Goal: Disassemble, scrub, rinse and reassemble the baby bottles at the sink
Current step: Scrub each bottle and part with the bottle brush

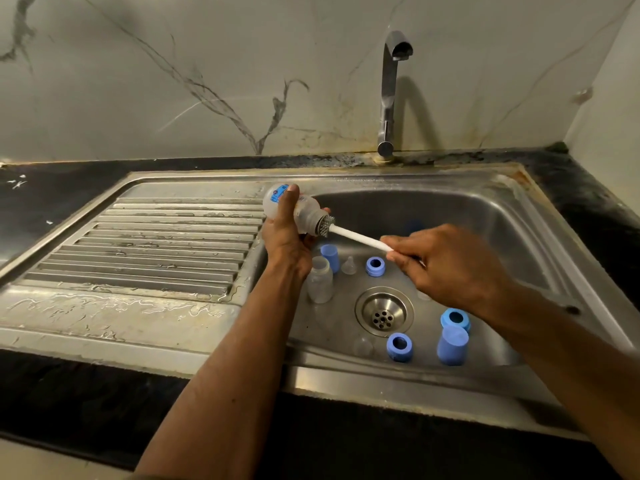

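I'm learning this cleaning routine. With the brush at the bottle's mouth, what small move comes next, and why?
Probably push the brush deeper into the bottle. The left hand grips the bottle tilted over the sink, the right hand pinches the white handle, and the bristles sit only at the neck.

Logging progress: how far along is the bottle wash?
Done: disassembly, since rings and caps lie loose in the sink. In hand: left hand holds a bottle, right hand works the brush in. Left: second bottle, rinsing, reassembly.
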